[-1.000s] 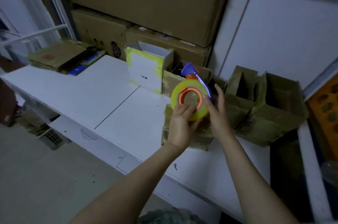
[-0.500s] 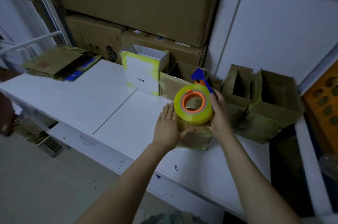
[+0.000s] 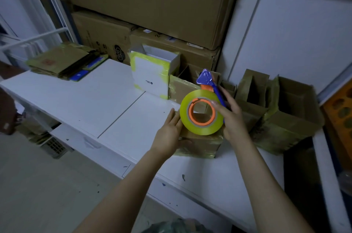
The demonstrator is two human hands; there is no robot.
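Head view: three large brown cardboard cartons [image 3: 152, 4] are stacked against the wall at 12 o'clock. The topmost carries faint print ending "2020", and the lower left one a black swirl logo. One long white table [image 3: 85, 99] runs from 9 to 4 o'clock. At 10 o'clock on it lies one pile of flattened brown cartons [image 3: 59, 61]. At least three open small brown boxes [image 3: 291, 116] wrapped in yellowish tape stand from 12 to 3 o'clock of the hands. One open white box with yellow-taped edges [image 3: 150, 78] stands at 11 o'clock of them, its small dark label too tiny to read. One closed small brown taped box [image 3: 200, 145] sits near the table's front edge. One tape dispenser [image 3: 202, 112] stands upright over its top. It is a glossy yellow-green roll on an orange hub, with a blue handle and a cutter tip pointing to 12 o'clock. The right hand [image 3: 234, 118] grips it, thumb across the roll's face. The left hand [image 3: 168, 133] lies straight-fingered against the closed box's 9 o'clock side.
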